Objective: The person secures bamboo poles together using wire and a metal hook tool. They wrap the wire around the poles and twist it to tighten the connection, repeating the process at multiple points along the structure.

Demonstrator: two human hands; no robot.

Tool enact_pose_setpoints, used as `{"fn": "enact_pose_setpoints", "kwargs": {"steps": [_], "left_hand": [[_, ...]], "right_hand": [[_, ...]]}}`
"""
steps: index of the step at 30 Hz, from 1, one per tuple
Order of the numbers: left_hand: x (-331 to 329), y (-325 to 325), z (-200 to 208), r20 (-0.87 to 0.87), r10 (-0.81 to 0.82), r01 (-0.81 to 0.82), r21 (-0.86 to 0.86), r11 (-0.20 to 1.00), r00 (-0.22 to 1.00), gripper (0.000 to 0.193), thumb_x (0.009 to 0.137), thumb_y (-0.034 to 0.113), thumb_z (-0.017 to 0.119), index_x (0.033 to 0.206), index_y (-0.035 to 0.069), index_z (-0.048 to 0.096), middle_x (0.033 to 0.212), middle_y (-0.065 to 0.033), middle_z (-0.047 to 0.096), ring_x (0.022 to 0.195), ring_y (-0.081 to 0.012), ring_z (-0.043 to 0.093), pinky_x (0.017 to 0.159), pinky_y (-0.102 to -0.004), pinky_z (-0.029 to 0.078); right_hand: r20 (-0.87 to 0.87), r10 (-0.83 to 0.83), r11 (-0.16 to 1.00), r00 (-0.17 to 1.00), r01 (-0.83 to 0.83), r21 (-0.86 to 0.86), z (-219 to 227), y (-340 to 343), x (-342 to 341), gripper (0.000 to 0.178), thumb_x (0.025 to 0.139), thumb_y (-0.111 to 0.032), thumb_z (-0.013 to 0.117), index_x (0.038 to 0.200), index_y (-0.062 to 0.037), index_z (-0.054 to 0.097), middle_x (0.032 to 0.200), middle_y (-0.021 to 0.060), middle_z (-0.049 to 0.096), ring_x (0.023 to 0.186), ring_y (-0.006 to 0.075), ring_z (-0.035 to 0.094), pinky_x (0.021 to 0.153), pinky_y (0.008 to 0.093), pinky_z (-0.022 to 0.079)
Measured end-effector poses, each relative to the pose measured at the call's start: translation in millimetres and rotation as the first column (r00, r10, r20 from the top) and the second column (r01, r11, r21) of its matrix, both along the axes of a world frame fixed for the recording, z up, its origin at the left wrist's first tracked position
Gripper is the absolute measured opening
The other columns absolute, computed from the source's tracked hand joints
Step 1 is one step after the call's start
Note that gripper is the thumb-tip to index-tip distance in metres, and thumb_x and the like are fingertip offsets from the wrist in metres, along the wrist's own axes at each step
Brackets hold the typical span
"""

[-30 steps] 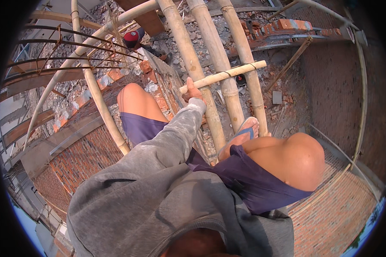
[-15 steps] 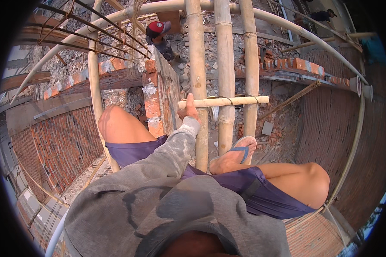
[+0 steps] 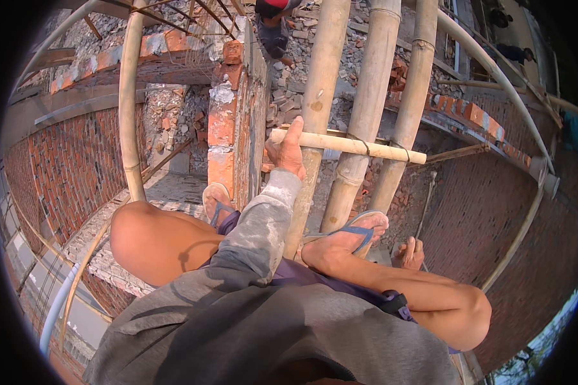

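Three long bamboo poles run side by side before me, the left pole (image 3: 318, 96), middle pole (image 3: 363, 109) and right pole (image 3: 412, 96). Across them lies a short bamboo crosspiece (image 3: 382, 151), with dark ties at the middle and right poles. My left hand (image 3: 286, 153) grips its left end beside the left pole, thumb over the top, other fingers partly hidden. Past my right foot, my right hand (image 3: 409, 254) is closed with its fingers curled up. A thin rod (image 3: 426, 205) with a knobbed or bent tip rises from it; the lower end is hidden.
My sandalled right foot (image 3: 359, 232) rests on the poles, and my left foot (image 3: 218, 200) is by a broken brick wall (image 3: 221, 135). Rubble (image 3: 295, 83) lies below, where another person (image 3: 273, 35) stands. An upright bamboo pole (image 3: 130, 102) is at left, rusty rebar (image 3: 215, 16) above.
My right hand has come into view with the thin rod. The view has shifted, so the poles appear more slanted and my left foot shows. My left hand keeps hold of the crosspiece.
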State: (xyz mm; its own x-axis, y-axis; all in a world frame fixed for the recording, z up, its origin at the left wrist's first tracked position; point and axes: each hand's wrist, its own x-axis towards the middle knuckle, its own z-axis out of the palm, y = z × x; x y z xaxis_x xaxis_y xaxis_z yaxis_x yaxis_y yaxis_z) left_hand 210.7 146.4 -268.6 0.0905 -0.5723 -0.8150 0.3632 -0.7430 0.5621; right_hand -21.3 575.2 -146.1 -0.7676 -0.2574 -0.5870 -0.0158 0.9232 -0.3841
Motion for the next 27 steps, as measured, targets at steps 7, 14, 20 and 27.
{"fn": "enact_pose_setpoints", "kwargs": {"steps": [7, 14, 20, 27], "left_hand": [[-5, -1, 3, 0.074, 0.031, -0.034, 0.040, 0.999, 0.997, 0.091, 0.076, 0.043, 0.095, 0.139, -0.007, 0.053, 0.137, -0.0210, 0.063, 0.117, -0.0296, 0.065, 0.102, -0.0459, 0.054], [-3, -3, -1, -0.001, -0.008, 0.008, 0.016, 1.000, 1.000, 0.089, 0.075, 0.049, 0.095, 0.133, -0.007, 0.057, 0.128, -0.0230, 0.068, 0.114, -0.0304, 0.068, 0.097, -0.0464, 0.056], [0, 1, 15, 0.235, -0.038, 0.029, 0.040, 0.999, 0.971, 0.081, 0.074, 0.050, 0.096, 0.123, -0.006, 0.065, 0.121, -0.0215, 0.071, 0.100, -0.0268, 0.070, 0.088, -0.0436, 0.059], [4, -2, 41, 0.108, 0.049, -0.040, -0.076, 0.996, 0.993, 0.053, 0.075, 0.042, 0.097, 0.097, -0.001, 0.076, 0.095, -0.0129, 0.078, 0.081, -0.0234, 0.072, 0.076, -0.0444, 0.059]], "right_hand": [[-0.400, 0.802, 0.543, 0.444, -0.821, 0.177, 166, -188, -176, 0.028, 0.110, -0.029, 0.059, 0.103, -0.0036, 0.049, 0.077, 0.0114, 0.050, 0.064, 0.0263, 0.051, 0.061, 0.0407, 0.044], [-0.642, 0.760, 0.270, 0.099, -0.947, 0.173, 31, -375, -128, 0.036, 0.093, -0.020, 0.082, 0.110, -0.0018, 0.056, 0.088, 0.0203, 0.062, 0.077, 0.0423, 0.067, 0.068, 0.0506, 0.052], [-0.613, 0.784, 0.229, 0.100, -0.964, 0.136, -49, -394, -105, 0.046, 0.092, -0.033, 0.084, 0.114, -0.0030, 0.056, 0.104, 0.0225, 0.062, 0.091, 0.0456, 0.065, 0.077, 0.0519, 0.053], [-0.612, 0.766, 0.152, -0.194, -0.871, 0.467, -22, -401, -84, 0.058, 0.083, -0.045, 0.085, 0.118, -0.0029, 0.064, 0.121, 0.0156, 0.063, 0.120, 0.0379, 0.056, 0.096, 0.0538, 0.043]]}}
